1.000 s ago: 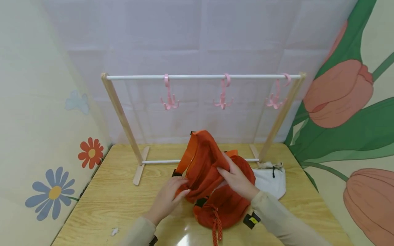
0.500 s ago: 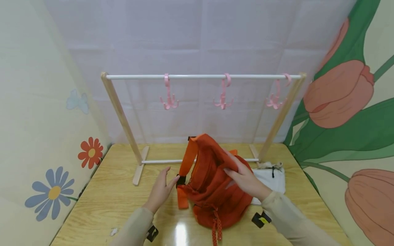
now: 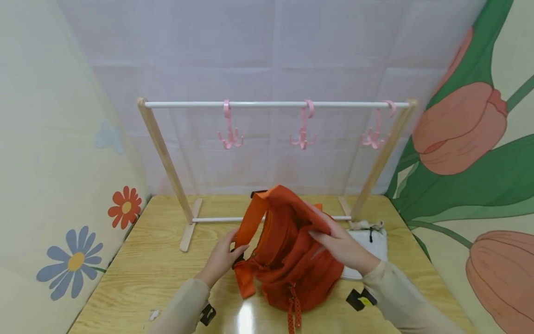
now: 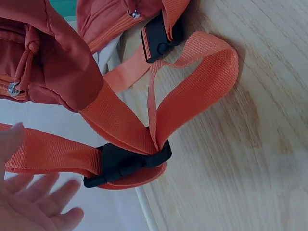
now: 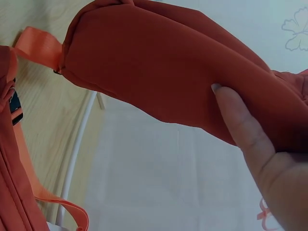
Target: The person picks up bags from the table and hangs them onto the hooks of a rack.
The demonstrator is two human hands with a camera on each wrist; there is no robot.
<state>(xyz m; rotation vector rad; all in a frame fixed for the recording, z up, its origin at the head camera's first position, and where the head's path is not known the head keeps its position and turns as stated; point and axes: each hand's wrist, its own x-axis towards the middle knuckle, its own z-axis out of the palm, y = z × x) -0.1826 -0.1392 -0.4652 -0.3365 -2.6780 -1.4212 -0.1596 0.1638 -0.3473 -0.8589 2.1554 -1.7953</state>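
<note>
An orange-red waist bag (image 3: 277,234) is held up over the table, its orange strap (image 3: 252,220) hanging in a loop on the left. My right hand (image 3: 344,246) grips the bag's body, thumb laid on the fabric (image 5: 159,67) and the other fingers hidden behind it. My left hand (image 3: 221,257) is at the strap, just beside the black buckle (image 4: 127,163). In the left wrist view its fingers (image 4: 48,197) are spread, with the thumb across the strap. Beneath lies a second orange-red bag (image 3: 304,290) with a patterned cord pull (image 3: 295,306), partly covered by the held one.
Behind stands a wooden-legged rack (image 3: 167,162) with a white top rail (image 3: 267,105). Three pink hooks (image 3: 303,134) hang from it. A white drawstring pouch (image 3: 369,241) lies on the table (image 3: 150,264) at right. A small white scrap (image 3: 154,314) sits at front left.
My left hand has let go of the bag's lower edge and moved to the strap beside the buckle. My right hand has shifted slightly right, with the bag. The strap's loose end now hangs lower.
</note>
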